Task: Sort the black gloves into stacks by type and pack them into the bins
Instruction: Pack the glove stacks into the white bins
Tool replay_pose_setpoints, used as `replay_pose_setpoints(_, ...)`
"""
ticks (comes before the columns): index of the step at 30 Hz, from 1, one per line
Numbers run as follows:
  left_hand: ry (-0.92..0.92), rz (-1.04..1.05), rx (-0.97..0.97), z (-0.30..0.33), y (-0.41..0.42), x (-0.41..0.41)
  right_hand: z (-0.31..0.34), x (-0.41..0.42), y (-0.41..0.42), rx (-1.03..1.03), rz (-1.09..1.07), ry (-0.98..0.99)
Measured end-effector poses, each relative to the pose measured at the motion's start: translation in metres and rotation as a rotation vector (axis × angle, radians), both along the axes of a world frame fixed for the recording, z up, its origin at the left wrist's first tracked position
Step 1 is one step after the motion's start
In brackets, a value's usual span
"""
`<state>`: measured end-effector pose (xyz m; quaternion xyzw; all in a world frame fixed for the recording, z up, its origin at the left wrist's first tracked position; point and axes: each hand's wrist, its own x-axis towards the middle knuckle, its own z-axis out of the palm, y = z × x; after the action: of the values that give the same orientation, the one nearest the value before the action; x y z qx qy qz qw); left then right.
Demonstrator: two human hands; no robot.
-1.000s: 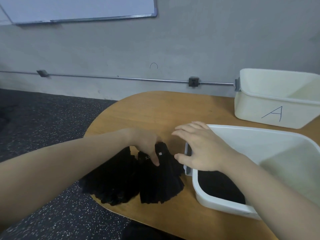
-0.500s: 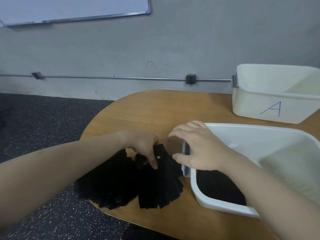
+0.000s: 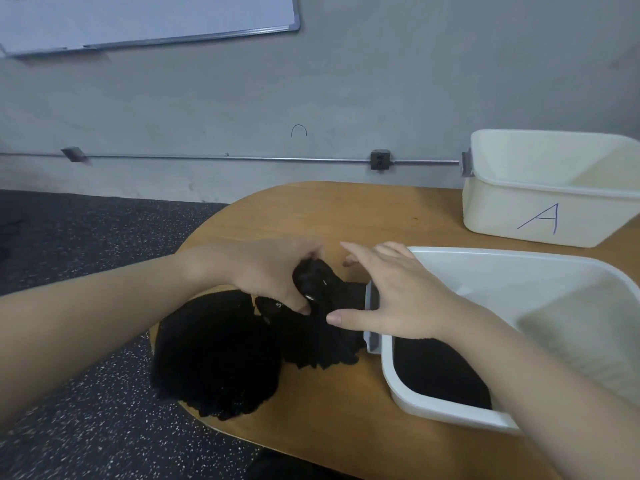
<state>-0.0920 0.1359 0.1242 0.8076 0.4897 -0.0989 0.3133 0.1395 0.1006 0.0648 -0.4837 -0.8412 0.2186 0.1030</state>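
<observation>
Two heaps of black gloves lie on the wooden table (image 3: 346, 216). The left stack (image 3: 214, 355) hangs partly over the table's edge. My left hand (image 3: 273, 271) grips the cuff end of the right stack (image 3: 311, 337), bunching it upward. My right hand (image 3: 391, 292) hovers just right of that stack with straight fingers spread, above the rim of the near white bin (image 3: 519, 271). More black gloves (image 3: 440, 372) lie inside this bin's near corner.
A second cream bin marked "A" (image 3: 540, 216) stands at the back right of the table. Dark speckled floor (image 3: 69, 254) lies to the left, beyond the table's rounded edge. A grey wall with a conduit pipe (image 3: 225, 157) runs behind.
My left hand has closed on the right stack's cuffs and lifted them into a bunch. My right hand has stayed beside it, over the bin's rim.
</observation>
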Motion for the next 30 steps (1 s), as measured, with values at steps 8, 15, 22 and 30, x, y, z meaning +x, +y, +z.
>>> replay_pose_setpoints(8, -0.022, 0.015, 0.306, 0.044, -0.027, -0.015, 0.025, -0.012, -0.011, -0.012, 0.021, 0.066)
replay_pose_setpoints(15, -0.130, -0.006, 0.395, 0.088, -0.054, -0.011, 0.059, -0.024, -0.039, 0.022, -0.023, 0.429)
replay_pose_setpoints(22, -0.229, -0.086, 0.468, 0.128, -0.074, 0.020, 0.091, 0.004, -0.069, 0.112, -0.123, 0.632)
replay_pose_setpoints(30, -0.440, -0.210, 0.463, 0.128, -0.078, 0.089, 0.103, 0.074, -0.104, 0.139, -0.317, 0.687)
